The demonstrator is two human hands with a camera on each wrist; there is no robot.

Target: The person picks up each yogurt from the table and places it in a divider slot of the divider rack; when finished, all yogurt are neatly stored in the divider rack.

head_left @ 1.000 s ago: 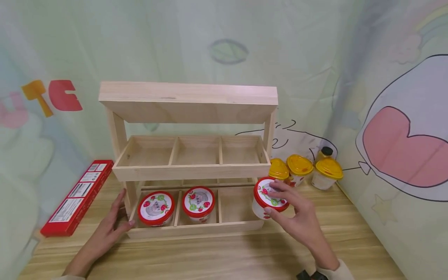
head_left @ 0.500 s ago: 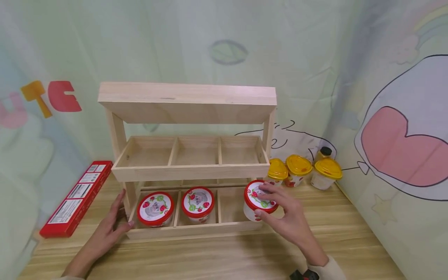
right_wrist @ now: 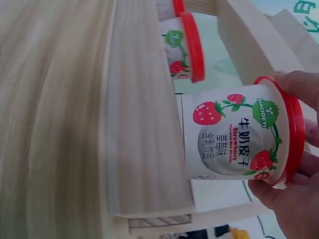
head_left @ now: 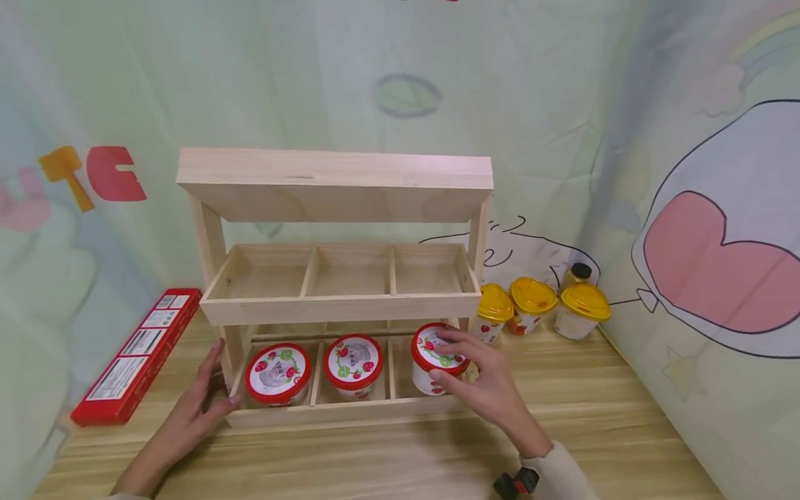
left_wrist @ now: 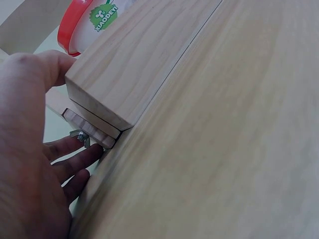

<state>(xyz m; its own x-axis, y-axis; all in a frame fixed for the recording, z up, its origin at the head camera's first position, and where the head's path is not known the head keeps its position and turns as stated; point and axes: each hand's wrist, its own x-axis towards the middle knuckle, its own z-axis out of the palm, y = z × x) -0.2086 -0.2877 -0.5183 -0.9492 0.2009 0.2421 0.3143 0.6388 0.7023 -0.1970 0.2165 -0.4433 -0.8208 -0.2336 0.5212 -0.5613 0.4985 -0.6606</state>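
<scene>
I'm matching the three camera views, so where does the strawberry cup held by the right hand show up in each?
Head: the cup is low centre-right, over the rack's bottom-right compartment, gripped by the right hand.
Left wrist: not in it; the red rim at top left is another cup.
Right wrist: the cup lies sideways at centre-right, fingers on its red lid.
Shared landmark: the rack's front rail.

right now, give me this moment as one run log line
right hand: grips strawberry cup by lid, over bottom right slot | left hand: rests on wooden rack corner | bottom tier: two cups placed
</scene>
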